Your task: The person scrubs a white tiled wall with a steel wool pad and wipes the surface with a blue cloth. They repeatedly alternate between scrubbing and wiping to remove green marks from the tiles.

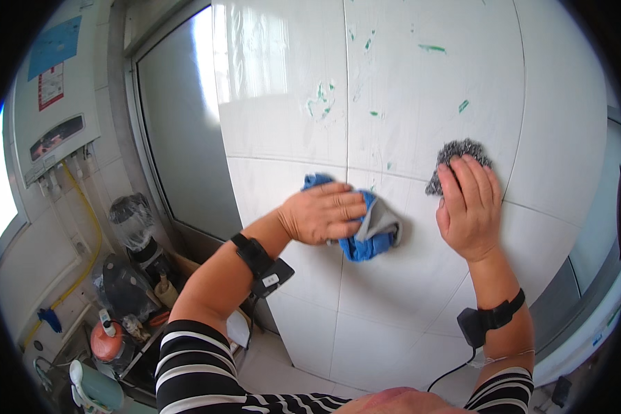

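My left hand presses a crumpled blue and grey cloth flat against a white tiled wall. To its right, my right hand holds a steel wool scouring pad on the tiles, just above a horizontal joint. Fingers cover the lower part of the pad. Green marks and smears are scattered over the tiles above both hands, with a small cluster up and left of the pad. Each forearm wears a black strap with a small box.
A door with a grey frame stands left of the wall. Further left hang a white water heater and a yellow hose. Below are plastic-wrapped items, a red-lidded container and a pale green jug near a faucet.
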{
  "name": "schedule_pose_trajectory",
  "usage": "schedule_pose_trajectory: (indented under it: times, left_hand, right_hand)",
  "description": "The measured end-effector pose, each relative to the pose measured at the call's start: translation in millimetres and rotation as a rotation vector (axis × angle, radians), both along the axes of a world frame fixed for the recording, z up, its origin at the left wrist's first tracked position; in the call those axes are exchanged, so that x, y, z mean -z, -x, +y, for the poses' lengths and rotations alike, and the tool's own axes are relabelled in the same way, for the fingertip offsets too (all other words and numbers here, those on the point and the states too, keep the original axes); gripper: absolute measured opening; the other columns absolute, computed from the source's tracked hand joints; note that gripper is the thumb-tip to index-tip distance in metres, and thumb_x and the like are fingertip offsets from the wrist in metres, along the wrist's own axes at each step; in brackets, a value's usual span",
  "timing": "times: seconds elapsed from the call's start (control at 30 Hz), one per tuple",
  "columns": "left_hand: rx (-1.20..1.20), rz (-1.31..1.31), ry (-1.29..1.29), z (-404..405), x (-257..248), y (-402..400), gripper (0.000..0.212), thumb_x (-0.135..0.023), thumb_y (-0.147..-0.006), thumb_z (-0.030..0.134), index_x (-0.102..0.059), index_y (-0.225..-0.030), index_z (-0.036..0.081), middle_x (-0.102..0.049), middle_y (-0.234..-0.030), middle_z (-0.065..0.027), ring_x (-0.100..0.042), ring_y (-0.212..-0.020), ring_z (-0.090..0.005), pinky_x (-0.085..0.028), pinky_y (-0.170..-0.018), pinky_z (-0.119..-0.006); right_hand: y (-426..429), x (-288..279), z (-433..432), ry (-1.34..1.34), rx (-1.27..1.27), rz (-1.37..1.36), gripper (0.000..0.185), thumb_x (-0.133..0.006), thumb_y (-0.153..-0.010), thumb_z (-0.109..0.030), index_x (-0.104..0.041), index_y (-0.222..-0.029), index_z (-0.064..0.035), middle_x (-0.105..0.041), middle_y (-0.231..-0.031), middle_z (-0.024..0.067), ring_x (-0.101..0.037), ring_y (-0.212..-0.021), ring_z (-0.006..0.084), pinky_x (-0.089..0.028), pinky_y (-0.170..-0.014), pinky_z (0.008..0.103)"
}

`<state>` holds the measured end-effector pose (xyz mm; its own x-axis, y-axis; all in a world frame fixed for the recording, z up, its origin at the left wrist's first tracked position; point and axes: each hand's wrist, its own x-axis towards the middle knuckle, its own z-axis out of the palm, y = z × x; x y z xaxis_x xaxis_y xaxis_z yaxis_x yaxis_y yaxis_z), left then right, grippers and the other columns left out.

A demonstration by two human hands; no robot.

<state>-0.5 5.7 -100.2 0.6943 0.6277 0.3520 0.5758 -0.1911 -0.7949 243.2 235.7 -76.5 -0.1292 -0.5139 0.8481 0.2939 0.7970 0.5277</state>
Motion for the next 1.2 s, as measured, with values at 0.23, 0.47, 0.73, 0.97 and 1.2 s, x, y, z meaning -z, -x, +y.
schedule_pose_trajectory:
  times: [0.23,0.47,0.73,0.97,1.2]
  left_hand:
    - [0.077,-0.034,-0.833,-6,-203,54,0.051,-0.079,-0.081,0.027,-0.059,-0.122,0.004,-0.065,-0.128,-0.0223,-0.061,-0.121,-0.0435,-0.047,-0.105,-0.052]
    - [-0.029,-0.487,-1.225,35,-324,20,0.036,-0.065,-0.091,0.022,-0.054,-0.115,-0.003,-0.066,-0.107,-0.0257,-0.065,-0.094,-0.0423,-0.051,-0.086,-0.05]
    - [0.335,-0.066,-0.44,79,-222,-28,0.047,-0.081,-0.072,0.021,-0.064,-0.114,0.008,-0.064,-0.133,-0.0166,-0.063,-0.119,-0.0354,-0.045,-0.106,-0.047]
    - [-0.069,-0.734,-1.189,-1,-337,38,0.04,-0.064,-0.093,0.03,-0.056,-0.115,-0.002,-0.069,-0.105,-0.0288,-0.066,-0.096,-0.0491,-0.051,-0.09,-0.056]
    - [0.011,-0.643,-1.295,42,-347,29,0.038,-0.062,-0.094,0.033,-0.058,-0.113,0.0,-0.067,-0.111,-0.0268,-0.063,-0.104,-0.0481,-0.049,-0.09,-0.056]
  right_hand:
    - [-6,4,0,0.003,0.03,-0.026,0.035,-0.062,-0.086,-0.005,-0.069,-0.12,-0.0076,-0.066,-0.124,0.0102,-0.062,-0.119,0.0287,-0.045,-0.105,0.045]
    - [2,1,8,0.011,0.051,-0.024,0.04,-0.058,-0.08,-0.007,-0.07,-0.119,-0.008,-0.065,-0.124,0.0122,-0.06,-0.12,0.0303,-0.045,-0.106,0.0473]
    - [11,-1,14,-0.016,0.088,-0.01,0.043,-0.057,-0.076,-0.007,-0.068,-0.117,-0.0051,-0.064,-0.125,0.0153,-0.061,-0.118,0.0352,-0.045,-0.105,0.0514]
    - [19,-2,13,-0.012,0.089,-0.014,0.044,-0.056,-0.075,-0.006,-0.068,-0.117,-0.0054,-0.063,-0.124,0.0155,-0.061,-0.117,0.0359,-0.045,-0.104,0.0524]
    - [10,-6,10,-0.007,-0.019,0.012,0.032,-0.062,-0.077,-0.003,-0.073,-0.107,-0.0065,-0.068,-0.116,0.0118,-0.064,-0.112,0.0307,-0.047,-0.1,0.0465]
